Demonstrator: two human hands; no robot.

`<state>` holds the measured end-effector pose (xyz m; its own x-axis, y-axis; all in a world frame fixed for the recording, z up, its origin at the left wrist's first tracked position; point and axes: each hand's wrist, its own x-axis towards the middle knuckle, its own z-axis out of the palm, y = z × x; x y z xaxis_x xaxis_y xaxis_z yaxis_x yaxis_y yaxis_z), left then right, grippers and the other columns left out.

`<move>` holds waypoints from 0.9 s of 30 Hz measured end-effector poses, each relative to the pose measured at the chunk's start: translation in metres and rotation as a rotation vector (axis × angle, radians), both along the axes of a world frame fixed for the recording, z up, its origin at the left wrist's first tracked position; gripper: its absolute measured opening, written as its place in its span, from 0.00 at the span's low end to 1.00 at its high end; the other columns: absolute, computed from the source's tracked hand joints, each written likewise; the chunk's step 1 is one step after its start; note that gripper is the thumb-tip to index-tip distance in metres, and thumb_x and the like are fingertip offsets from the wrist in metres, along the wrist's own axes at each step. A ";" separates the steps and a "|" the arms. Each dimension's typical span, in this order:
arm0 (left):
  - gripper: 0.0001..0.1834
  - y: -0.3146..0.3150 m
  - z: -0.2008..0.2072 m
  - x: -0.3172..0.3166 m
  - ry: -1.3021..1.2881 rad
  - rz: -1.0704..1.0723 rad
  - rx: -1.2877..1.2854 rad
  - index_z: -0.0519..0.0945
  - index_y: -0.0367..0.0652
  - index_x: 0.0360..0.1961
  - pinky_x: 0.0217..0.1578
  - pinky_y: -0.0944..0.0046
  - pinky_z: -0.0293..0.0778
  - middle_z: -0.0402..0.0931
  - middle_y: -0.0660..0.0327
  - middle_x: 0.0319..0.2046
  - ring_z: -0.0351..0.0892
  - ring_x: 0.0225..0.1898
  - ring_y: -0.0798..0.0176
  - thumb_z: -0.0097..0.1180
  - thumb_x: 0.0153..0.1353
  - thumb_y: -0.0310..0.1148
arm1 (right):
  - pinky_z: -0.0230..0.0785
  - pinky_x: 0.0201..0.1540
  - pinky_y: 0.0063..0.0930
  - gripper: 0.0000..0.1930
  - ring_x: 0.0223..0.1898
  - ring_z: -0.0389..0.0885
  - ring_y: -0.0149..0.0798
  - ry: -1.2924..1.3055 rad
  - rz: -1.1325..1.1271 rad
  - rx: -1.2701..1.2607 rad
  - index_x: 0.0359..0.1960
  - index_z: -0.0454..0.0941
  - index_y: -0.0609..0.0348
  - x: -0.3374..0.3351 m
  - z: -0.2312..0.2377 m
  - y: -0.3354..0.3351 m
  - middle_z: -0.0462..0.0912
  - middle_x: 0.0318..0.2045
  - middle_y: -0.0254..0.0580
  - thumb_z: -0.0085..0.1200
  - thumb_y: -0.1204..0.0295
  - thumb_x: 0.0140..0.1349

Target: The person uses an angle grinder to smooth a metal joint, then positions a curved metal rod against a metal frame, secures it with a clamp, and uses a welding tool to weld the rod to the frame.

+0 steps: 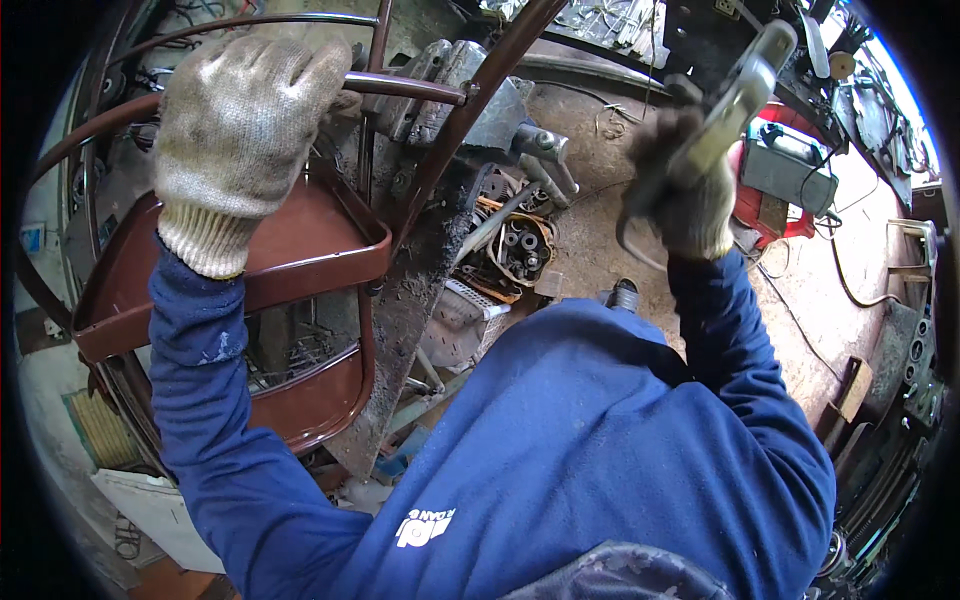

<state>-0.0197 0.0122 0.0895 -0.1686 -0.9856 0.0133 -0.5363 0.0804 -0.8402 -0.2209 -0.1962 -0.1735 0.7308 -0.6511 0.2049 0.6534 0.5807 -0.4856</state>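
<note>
My left hand (245,125), in a dirty knitted work glove, is closed over a brown metal tube (405,87) of a tubular frame. Below it sits a brown tray shelf (330,262) of the same frame, with a lower brown shelf (310,400) under it. On the right, my gloved right hand (690,190) is raised and wrapped round a metal hand tool (745,95) with a long pale body and a thin curved handle. Motion blurs this hand and tool, so the tool's exact kind cannot be told. It is apart from the frame.
A bench vise (480,110) stands behind the frame's slanted brown post (470,115). An orange-rimmed container (525,250) of metal parts lies on the floor. At right are a grey machine (790,175) on a red base, a trailing cable (850,285) and stacked metal pieces (885,480).
</note>
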 end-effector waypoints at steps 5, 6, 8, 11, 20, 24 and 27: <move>0.21 0.009 -0.002 0.004 -0.032 0.037 0.004 0.78 0.52 0.52 0.37 0.56 0.78 0.81 0.63 0.35 0.83 0.36 0.58 0.63 0.56 0.38 | 0.77 0.50 0.46 0.20 0.47 0.81 0.47 -0.083 -0.141 -0.065 0.59 0.69 0.61 0.062 0.063 -0.024 0.79 0.47 0.47 0.38 0.62 0.74; 0.21 0.005 -0.005 0.009 -0.034 0.030 0.005 0.78 0.53 0.52 0.36 0.56 0.78 0.81 0.63 0.36 0.83 0.36 0.58 0.63 0.56 0.38 | 0.77 0.51 0.48 0.19 0.49 0.80 0.47 -0.109 -0.150 -0.098 0.59 0.69 0.60 0.066 0.072 -0.027 0.78 0.49 0.48 0.40 0.62 0.73; 0.20 0.007 -0.004 0.000 -0.053 0.085 0.011 0.78 0.53 0.51 0.36 0.56 0.78 0.81 0.63 0.35 0.83 0.36 0.59 0.63 0.56 0.37 | 0.69 0.61 0.58 0.23 0.60 0.73 0.52 -0.263 0.037 -0.042 0.64 0.65 0.62 0.074 0.095 -0.019 0.72 0.59 0.53 0.39 0.62 0.73; 0.19 0.000 -0.002 0.002 -0.023 0.087 0.033 0.79 0.52 0.50 0.36 0.57 0.78 0.81 0.63 0.36 0.83 0.36 0.59 0.63 0.55 0.36 | 0.69 0.61 0.57 0.22 0.59 0.74 0.51 -0.148 -0.073 -0.047 0.62 0.66 0.63 0.077 0.089 -0.021 0.73 0.59 0.53 0.36 0.62 0.74; 0.20 0.003 -0.003 0.003 -0.077 0.050 0.040 0.79 0.52 0.51 0.36 0.58 0.79 0.83 0.62 0.35 0.84 0.36 0.60 0.62 0.58 0.43 | 0.81 0.39 0.35 0.21 0.36 0.82 0.36 0.054 -0.024 0.021 0.60 0.68 0.60 -0.004 -0.040 0.005 0.79 0.38 0.39 0.51 0.63 0.70; 0.21 0.005 -0.003 0.011 -0.080 0.015 0.054 0.78 0.51 0.53 0.35 0.57 0.79 0.82 0.61 0.32 0.84 0.33 0.58 0.61 0.59 0.45 | 0.82 0.40 0.36 0.21 0.38 0.83 0.37 0.116 -0.005 0.057 0.59 0.68 0.62 -0.006 -0.040 0.024 0.81 0.39 0.43 0.56 0.73 0.66; 0.22 0.002 0.000 0.009 -0.010 0.080 0.038 0.78 0.51 0.53 0.35 0.57 0.79 0.82 0.61 0.33 0.84 0.34 0.57 0.63 0.58 0.44 | 0.82 0.41 0.34 0.22 0.39 0.83 0.36 0.073 0.052 0.032 0.60 0.68 0.62 -0.001 -0.036 0.025 0.81 0.41 0.43 0.57 0.74 0.65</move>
<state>-0.0110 0.0144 0.0897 -0.0891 -0.9957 -0.0252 -0.5341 0.0691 -0.8426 -0.2220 -0.1709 -0.2097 0.7761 -0.6172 0.1296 0.5855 0.6288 -0.5117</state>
